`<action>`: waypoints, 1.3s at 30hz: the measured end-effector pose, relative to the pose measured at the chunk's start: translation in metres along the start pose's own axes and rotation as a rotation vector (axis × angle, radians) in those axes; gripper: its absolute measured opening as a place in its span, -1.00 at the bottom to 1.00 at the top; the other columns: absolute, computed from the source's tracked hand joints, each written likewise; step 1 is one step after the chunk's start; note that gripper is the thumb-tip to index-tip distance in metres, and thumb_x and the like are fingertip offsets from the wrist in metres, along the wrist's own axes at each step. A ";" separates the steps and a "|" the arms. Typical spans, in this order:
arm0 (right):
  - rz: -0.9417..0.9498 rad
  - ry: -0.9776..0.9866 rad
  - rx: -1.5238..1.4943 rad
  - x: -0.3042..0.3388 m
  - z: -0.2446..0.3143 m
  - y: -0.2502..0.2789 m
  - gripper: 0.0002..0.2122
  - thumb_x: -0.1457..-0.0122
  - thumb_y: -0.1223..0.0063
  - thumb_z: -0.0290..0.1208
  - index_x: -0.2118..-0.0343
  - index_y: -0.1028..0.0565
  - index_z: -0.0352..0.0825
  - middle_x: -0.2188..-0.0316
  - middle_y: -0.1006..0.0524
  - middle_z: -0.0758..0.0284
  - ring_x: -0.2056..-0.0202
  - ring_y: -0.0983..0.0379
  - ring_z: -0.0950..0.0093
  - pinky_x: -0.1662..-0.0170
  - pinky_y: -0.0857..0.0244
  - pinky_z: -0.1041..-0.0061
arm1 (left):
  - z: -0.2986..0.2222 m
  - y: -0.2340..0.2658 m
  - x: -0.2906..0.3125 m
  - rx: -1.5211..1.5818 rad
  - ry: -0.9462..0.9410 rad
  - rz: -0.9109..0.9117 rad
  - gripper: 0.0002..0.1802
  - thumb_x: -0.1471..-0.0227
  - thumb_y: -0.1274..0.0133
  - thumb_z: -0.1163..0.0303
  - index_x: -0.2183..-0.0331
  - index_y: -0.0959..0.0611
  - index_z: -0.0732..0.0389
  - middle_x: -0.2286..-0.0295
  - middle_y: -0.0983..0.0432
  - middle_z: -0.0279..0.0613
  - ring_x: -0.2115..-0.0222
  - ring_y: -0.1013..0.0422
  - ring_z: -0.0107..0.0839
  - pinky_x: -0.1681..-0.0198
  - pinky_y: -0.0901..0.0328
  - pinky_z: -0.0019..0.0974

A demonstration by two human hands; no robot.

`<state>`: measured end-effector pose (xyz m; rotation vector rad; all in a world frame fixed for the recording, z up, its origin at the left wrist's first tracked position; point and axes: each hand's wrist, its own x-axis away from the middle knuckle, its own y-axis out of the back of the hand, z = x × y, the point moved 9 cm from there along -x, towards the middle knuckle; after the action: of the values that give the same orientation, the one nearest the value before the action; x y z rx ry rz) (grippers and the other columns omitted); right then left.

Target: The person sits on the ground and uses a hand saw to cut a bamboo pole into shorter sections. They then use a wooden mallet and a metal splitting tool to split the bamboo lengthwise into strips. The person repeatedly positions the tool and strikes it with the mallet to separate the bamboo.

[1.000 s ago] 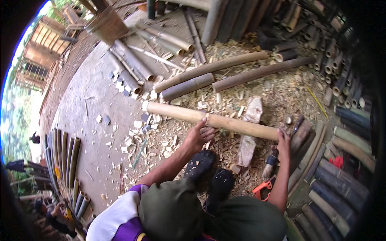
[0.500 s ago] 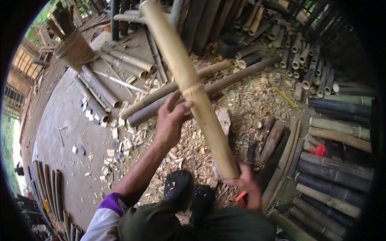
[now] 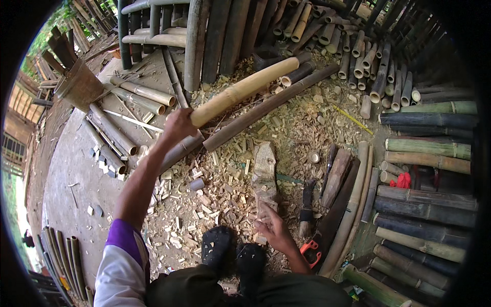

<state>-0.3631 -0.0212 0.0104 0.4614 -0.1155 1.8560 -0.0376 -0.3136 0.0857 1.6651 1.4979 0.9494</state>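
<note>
Clasping the near, left end of a pale bamboo pole, the left grip is wrapped tightly around it. The pole slants away from there toward the far right, above other bamboo lying on the ground (whether it rests on any of that, I cannot tell).

Nearer and to the right, the right grip holds nothing, its fingers loosely spread just beside the near end of a pale block; touching or apart, I cannot tell. A dark brown pole lies alongside the pale one, on its near, right side.

Wood chips are scattered around the block, reaching almost to two black shoes at the near side. Right of the right grip are an orange handle and a dark-shafted tool (its kind is hard to make out).

Further out, stacked bamboo lengths fill the right side, with a red item among them, and a bucket leans at the far left.
</note>
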 end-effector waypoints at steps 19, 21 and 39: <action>-0.351 0.176 0.071 0.023 0.029 0.081 -0.69 -0.25 -0.15 -0.43 -0.03 -0.54 -0.40 0.22 -0.61 0.16 0.32 -0.58 0.42 0.19 -0.44 0.37 | 0.012 -0.003 0.048 0.109 -0.309 -0.441 -0.33 0.05 -0.31 0.39 -0.13 -0.52 0.23 -0.01 -0.52 0.08 -0.05 -0.44 0.03 -0.16 -0.31 -0.01; -0.769 0.060 0.125 0.053 -0.016 0.171 -0.76 -0.23 -0.12 -0.49 0.05 -0.56 -0.39 0.21 -0.61 0.21 0.34 -0.57 0.46 0.23 -0.43 0.43 | -0.021 -0.034 0.082 0.181 -0.244 -0.273 -0.36 0.06 -0.30 0.47 -0.11 -0.55 0.25 0.01 -0.55 0.05 -0.02 -0.48 -0.02 -0.12 -0.36 -0.01; -0.919 -0.568 0.662 0.169 -0.116 0.304 -0.33 0.15 -0.44 -0.26 -0.03 -0.44 -0.52 0.14 -0.60 -0.04 0.16 -0.61 0.05 0.07 -0.49 0.16 | -0.144 -0.179 0.235 0.705 -0.131 0.549 -0.58 0.00 -0.23 0.57 0.03 -0.64 0.36 0.13 -0.63 -0.06 0.13 -0.57 -0.29 0.01 -0.46 -0.22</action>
<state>-0.7205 0.0639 0.0113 1.2512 0.3025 0.7806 -0.2349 -0.0597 0.0166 2.6835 1.3914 0.5664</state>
